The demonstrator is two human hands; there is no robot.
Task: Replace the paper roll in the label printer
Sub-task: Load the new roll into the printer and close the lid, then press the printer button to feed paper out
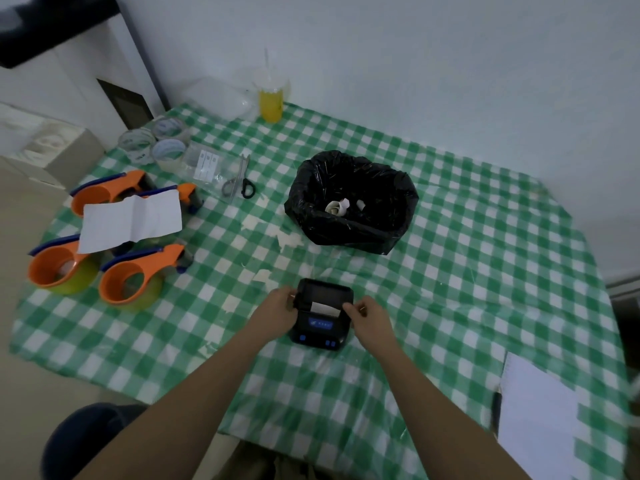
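Small black label printer point(320, 315) with blue front buttons, flat on the green-checked cloth near the table's front edge, lid tipped open away from the wearer, white paper roll point(323, 307) seated crosswise in the open bay, a strip showing.

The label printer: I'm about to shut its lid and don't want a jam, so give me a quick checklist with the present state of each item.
1. Lid of the label printer open: ok, it stands raised at the back.
2. Paper loaded: ok, white paper shows in the bay.
3. Paper edge straight over the exit: cannot tell, too small.
4. Left hand steadies the printer's side: ok.
5. Right hand clear of the closing lid: not ok, its fingers sit at the bay's edge.
6. Old paper discarded: ok, curled scraps lie in the black bin bag.
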